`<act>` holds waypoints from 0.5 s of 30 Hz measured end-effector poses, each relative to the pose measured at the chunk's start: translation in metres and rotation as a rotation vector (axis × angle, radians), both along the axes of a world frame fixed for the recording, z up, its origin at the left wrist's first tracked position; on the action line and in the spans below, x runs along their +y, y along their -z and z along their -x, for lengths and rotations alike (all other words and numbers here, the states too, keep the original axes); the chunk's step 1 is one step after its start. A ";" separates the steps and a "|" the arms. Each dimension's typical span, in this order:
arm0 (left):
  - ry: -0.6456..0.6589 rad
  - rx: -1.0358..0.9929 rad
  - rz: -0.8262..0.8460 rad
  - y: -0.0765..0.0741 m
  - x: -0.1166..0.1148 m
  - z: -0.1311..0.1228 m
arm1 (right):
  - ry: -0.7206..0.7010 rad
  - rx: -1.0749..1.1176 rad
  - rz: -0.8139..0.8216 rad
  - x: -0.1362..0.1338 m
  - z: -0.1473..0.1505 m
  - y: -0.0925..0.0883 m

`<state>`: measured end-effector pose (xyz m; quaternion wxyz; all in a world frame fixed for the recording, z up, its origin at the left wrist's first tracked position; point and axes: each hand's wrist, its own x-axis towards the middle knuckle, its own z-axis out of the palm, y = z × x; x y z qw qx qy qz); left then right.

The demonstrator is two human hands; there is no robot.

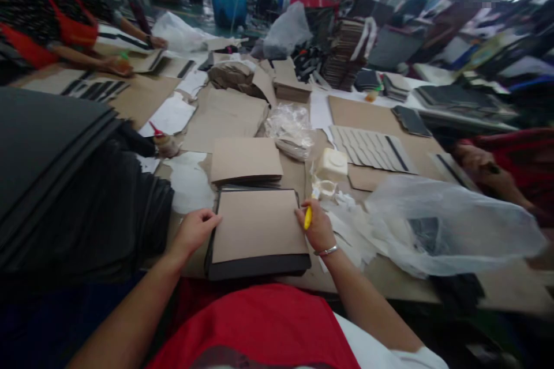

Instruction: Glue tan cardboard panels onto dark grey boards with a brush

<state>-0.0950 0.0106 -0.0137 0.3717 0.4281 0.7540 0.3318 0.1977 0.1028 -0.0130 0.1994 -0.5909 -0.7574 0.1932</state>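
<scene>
Two hands flank one brown card sheet (257,225) atop one black stack (255,266) on the tabletop (383,278). The left hand (197,230), fingers loose, touches its left edge. The right hand (319,226), clamped on one yellow pen (307,218), touches its right. Beyond lie one card pile (244,160) and one white tub (332,164).

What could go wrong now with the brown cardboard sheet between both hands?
The flat brown cardboard sheet lies on the black stack, touched only at its edges by the left hand and right hand; it might slide askew. The slim yellow tool in the right hand could mark it. The clear plastic bag nearby might drift over it.
</scene>
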 end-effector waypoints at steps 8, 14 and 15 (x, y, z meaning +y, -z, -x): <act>0.003 0.026 0.050 -0.002 0.002 -0.002 | 0.015 0.017 0.038 0.000 0.001 0.003; -0.028 -0.016 0.062 -0.005 0.000 -0.004 | 0.016 -0.062 0.031 0.000 0.004 0.002; -0.026 -0.013 0.065 -0.003 0.000 -0.003 | 0.014 -0.077 0.031 0.000 0.005 0.002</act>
